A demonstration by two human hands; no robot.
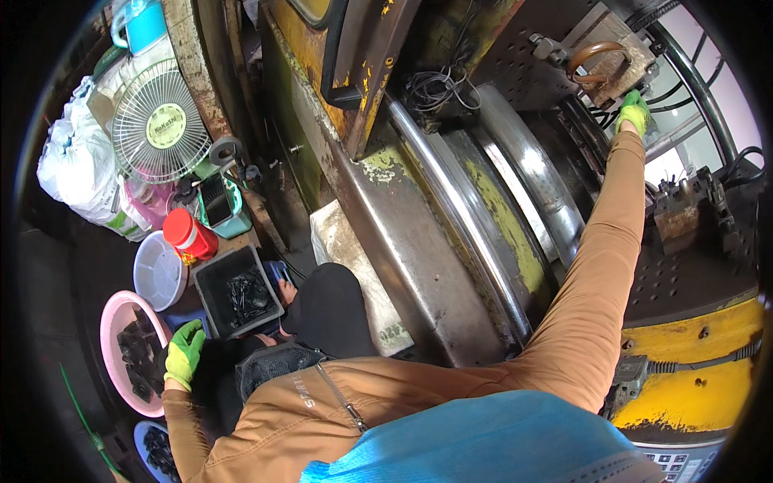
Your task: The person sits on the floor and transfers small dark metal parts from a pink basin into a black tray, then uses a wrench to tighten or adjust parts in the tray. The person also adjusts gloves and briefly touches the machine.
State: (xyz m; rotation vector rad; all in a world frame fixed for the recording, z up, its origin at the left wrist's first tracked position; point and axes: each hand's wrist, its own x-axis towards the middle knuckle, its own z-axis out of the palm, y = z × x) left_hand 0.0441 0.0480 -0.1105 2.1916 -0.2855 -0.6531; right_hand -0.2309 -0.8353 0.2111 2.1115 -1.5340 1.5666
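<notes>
The right hand (633, 113), in a yellow-green knit glove, is raised against the lower edge of a blocky, worn metal block (618, 72); its fingers are partly hidden, so I cannot tell how far they are closed or whether they grip anything. A smooth, brown, looped tube (600, 47) curves over the block's face.

The left hand (184, 354), gloved alike, is half open with loosely bent fingers and looks free of any hold. It is at the right rim of a round pink basin (109, 346), in which dark, angular pieces (138, 354) lie heaped; whether it touches the rim is unclear.

Near it, a rectangular black tray (211, 282) with straight walls holds a tangle of glossy black parts. Beside that are a translucent, ribbed basin (157, 270) and a cylindrical red jug (189, 233); below, a blue basin (141, 443) holds more black bits.

Farther out, a fan (133, 133) has a radial wire grille, its round pale hub printed with lettering, next to a crinkled white plastic bag (76, 173). Polished, curved steel (459, 217) crosses the middle, by flaking yellow-green paint. The brown jacket (451, 386) has pale letters on its chest.
</notes>
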